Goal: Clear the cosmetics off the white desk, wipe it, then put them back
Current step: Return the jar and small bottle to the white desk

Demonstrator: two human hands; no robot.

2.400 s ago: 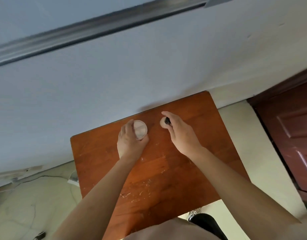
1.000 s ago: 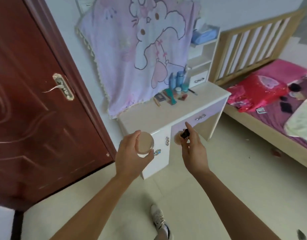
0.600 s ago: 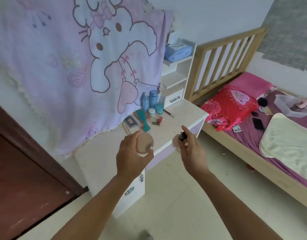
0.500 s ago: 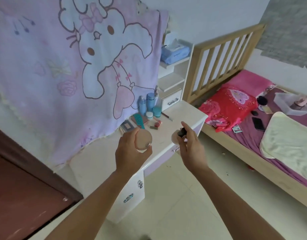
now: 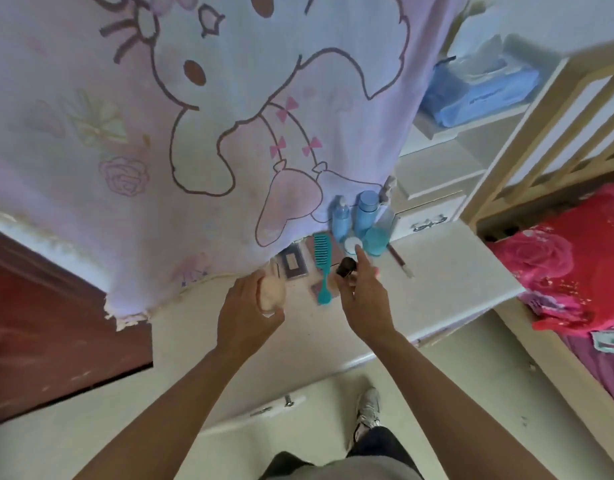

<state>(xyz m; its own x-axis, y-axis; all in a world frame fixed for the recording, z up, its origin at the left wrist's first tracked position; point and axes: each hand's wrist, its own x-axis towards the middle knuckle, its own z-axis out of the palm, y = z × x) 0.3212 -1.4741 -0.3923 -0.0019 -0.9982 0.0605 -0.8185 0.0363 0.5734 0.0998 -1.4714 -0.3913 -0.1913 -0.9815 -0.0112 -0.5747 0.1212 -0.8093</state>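
My left hand [image 5: 246,311] is closed around a round beige compact [image 5: 272,294], held just above the white desk [image 5: 447,282]. My right hand [image 5: 362,296] grips a small item with a dark cap [image 5: 345,266] over the desk's middle. On the desk near the back lie a teal comb [image 5: 322,268], a dark eyeshadow palette [image 5: 291,263], a white-lidded jar [image 5: 353,244], blue bottles [image 5: 366,213] and a thin brush [image 5: 399,259]. What the right hand holds below the cap is hidden.
A pink cartoon blanket [image 5: 212,116] hangs behind the desk. A white shelf unit [image 5: 444,174] with a blue tissue pack [image 5: 478,88] stands at the right. A wooden bed [image 5: 548,116] with red bedding [image 5: 572,268] lies to the right; a dark red door [image 5: 46,327] is left.
I have walked up to the white desk from the wooden table. Both hands, still holding the compact and the dark-capped item, have come over the desk top and lowered toward it.
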